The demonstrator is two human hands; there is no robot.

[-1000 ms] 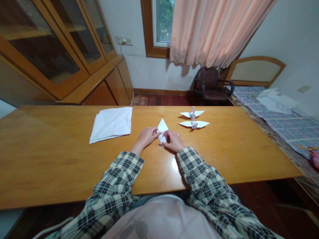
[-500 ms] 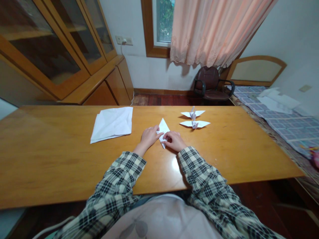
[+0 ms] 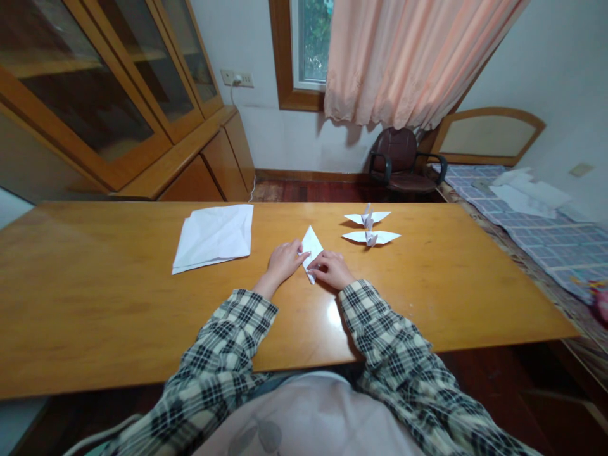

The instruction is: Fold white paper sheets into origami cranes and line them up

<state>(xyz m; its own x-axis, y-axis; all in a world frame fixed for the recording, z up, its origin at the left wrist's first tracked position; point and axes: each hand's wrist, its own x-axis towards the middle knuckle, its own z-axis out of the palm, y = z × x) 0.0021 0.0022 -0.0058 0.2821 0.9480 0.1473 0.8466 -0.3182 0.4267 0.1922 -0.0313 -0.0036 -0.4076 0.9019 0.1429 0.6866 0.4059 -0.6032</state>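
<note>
A small white folded paper [image 3: 311,239], shaped like a narrow diamond, lies on the table between my hands with one point facing away from me. My left hand [image 3: 285,258] grips its left edge, thumb across the top of the paper. On the lower right side, my right hand [image 3: 334,269] has its fingers bent and pinched at the paper's edge. The fingertips hide part of the folds. Beyond my right hand stand two finished paper cranes, a nearer crane [image 3: 371,238] and a farther crane [image 3: 367,218], wings spread.
Stacked white paper sheets [image 3: 213,239] lie on the left of the wooden table [image 3: 118,316]. Behind the table are a glass-doored cabinet [image 3: 137,76], a brown armchair [image 3: 403,161] and a pink curtain [image 3: 403,63]. A bed [image 3: 532,215] stands at the right.
My right hand's fingers have shifted slightly along the lower right edge of the folded paper. My left hand and the paper stay nearly in place.
</note>
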